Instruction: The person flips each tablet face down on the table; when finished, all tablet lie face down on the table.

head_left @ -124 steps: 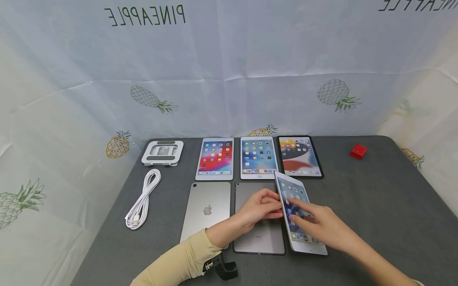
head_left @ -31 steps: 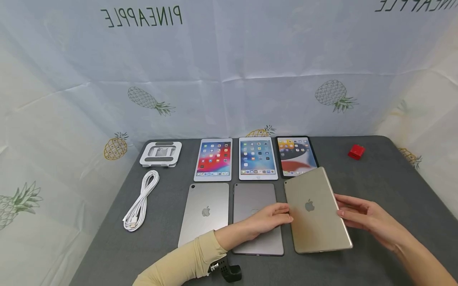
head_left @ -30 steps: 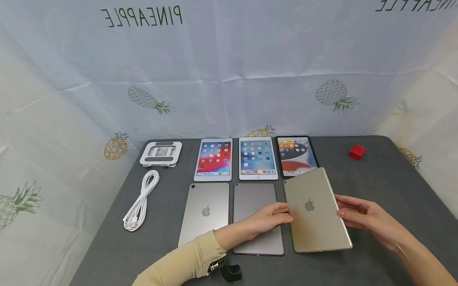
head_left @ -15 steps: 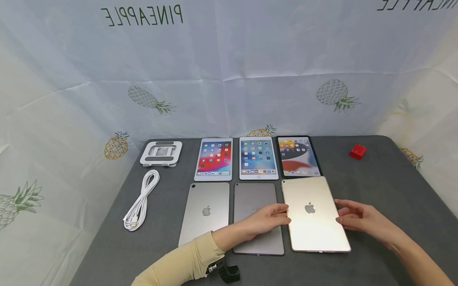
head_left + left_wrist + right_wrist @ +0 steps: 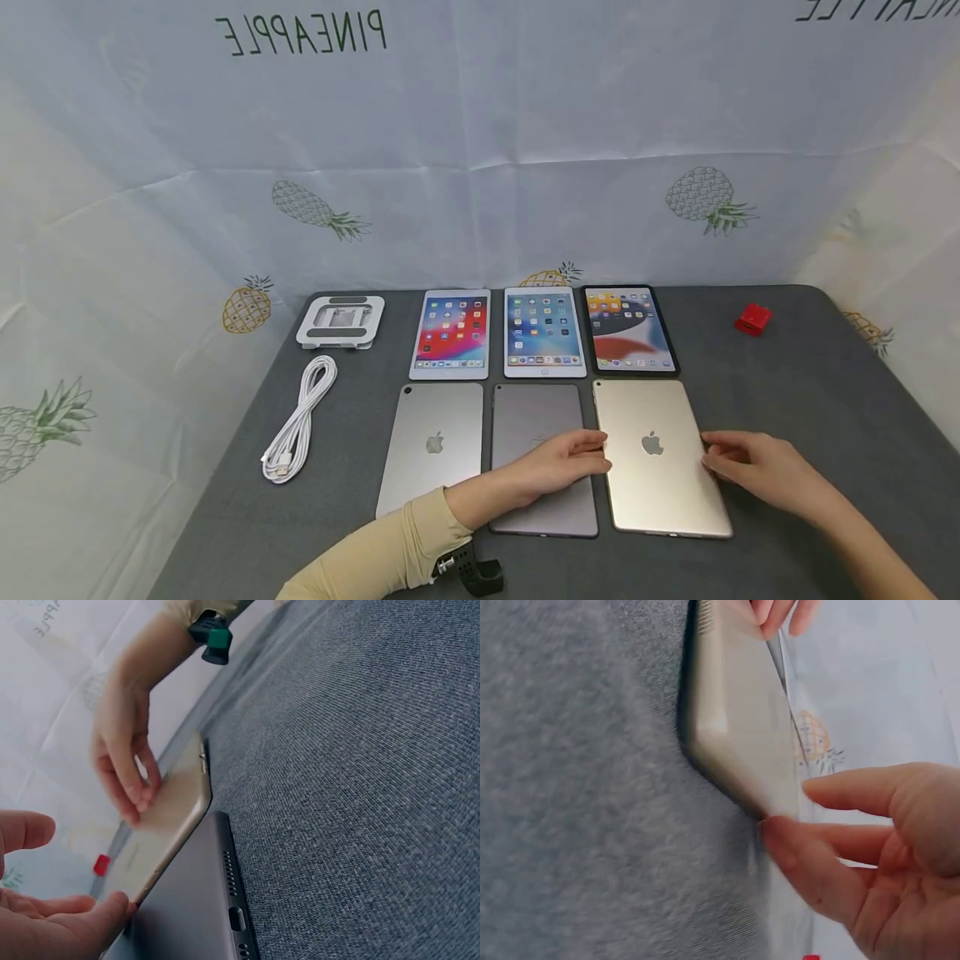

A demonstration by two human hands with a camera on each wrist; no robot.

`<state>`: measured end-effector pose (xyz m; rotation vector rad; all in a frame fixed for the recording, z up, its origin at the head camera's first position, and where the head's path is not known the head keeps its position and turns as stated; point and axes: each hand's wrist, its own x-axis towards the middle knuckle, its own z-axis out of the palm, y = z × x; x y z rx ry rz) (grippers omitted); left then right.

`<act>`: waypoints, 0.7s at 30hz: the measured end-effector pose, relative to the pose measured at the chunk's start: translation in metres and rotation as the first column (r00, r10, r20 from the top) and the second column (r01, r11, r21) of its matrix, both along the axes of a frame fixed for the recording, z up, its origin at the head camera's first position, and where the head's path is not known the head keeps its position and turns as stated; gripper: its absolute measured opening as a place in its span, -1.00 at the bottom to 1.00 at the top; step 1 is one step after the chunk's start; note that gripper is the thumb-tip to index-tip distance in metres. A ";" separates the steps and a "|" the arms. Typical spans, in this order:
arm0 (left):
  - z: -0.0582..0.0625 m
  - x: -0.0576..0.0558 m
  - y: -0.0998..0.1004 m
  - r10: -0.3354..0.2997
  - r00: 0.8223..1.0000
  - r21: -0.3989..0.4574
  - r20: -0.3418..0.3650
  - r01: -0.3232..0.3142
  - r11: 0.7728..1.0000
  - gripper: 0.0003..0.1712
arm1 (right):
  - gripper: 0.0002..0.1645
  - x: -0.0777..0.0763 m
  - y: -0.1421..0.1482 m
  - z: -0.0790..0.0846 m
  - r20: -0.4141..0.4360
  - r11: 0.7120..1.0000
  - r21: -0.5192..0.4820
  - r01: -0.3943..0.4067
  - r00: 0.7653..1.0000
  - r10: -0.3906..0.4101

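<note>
A gold tablet lies back side up at the near right of the grey table, its apple logo showing. My left hand reaches across a dark grey tablet and touches the gold one's left edge with its fingertips. At the opposite edge is my right hand; in the right wrist view one fingertip touches the rim, while another finger stays apart from it. Neither hand appears to pinch the tablet. Left of the dark grey tablet lies a silver tablet, also back up.
Behind stand out three lit tablets in a row: one with a red-blue screen, one blue, one black-rimmed. At the left are a white folding stand and a coiled white cable. A red object sits at far right.
The gold-backed tablet, held tilted with its screen showing 4.1 seconds ago, has been turned over and lowered flat onto the table. The right hand has moved down with it; the left hand barely moved lately.
</note>
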<state>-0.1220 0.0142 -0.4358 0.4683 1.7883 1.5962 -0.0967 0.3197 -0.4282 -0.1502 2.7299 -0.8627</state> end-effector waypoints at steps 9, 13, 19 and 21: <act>0.001 -0.011 -0.015 0.086 0.996 0.025 -0.032 -0.085 0.996 -0.62 | -0.64 -0.007 -0.029 0.010 -0.308 0.986 0.142 -0.090 0.942 0.131; 0.005 -0.025 -0.031 0.175 0.982 0.049 -0.068 -0.172 0.984 -0.68 | -0.64 -0.022 -0.056 0.018 -0.392 0.992 0.069 -0.107 0.912 0.125; 0.012 -0.053 -0.065 0.360 0.915 0.089 -0.184 -0.349 0.933 -0.67 | -0.60 -0.057 -0.111 0.019 -0.346 0.971 -0.159 -0.180 0.931 0.116; 0.011 -0.063 -0.078 0.431 0.866 0.088 -0.252 -0.424 0.902 -0.67 | -0.60 -0.071 -0.131 0.015 -0.354 0.945 -0.240 -0.221 0.927 0.127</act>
